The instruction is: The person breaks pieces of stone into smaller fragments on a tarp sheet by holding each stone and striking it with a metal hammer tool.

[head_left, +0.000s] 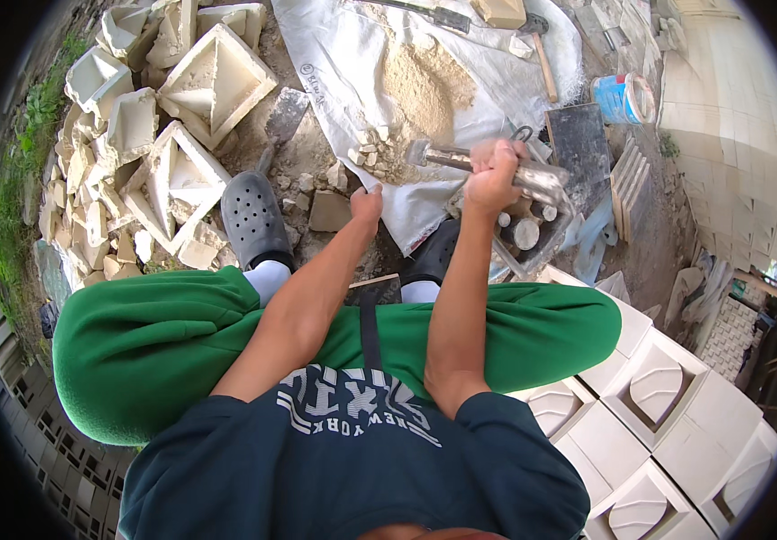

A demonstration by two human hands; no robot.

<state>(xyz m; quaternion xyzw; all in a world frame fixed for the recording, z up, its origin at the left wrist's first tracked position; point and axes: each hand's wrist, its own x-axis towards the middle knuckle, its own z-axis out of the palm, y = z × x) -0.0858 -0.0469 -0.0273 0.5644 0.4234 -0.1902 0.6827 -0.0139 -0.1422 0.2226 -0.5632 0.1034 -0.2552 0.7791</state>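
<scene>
My left hand [367, 203] is closed in a pinch at the edge of a white woven sheet [334, 67], fingertips on its near border. A heap of pale yellow crushed material [420, 85] and small broken lumps [372, 148] lie on this sheet. In my raised right hand [493, 175] is a dusty, bar-shaped hand tool [543, 180], held crosswise above the sheet; its exact kind is blurred. Beneath it, partly hidden, stands a clear bin [522, 261] with round pale pieces inside. A square tan block [329, 211] lies beside my left hand.
Broken cream moulded blocks [217, 85] are piled at the left. A hammer [542, 54] lies on the sheet's far right, near a blue and white bucket [623, 97] and a dark board [579, 148]. Patterned blocks [614, 450] fill the lower right.
</scene>
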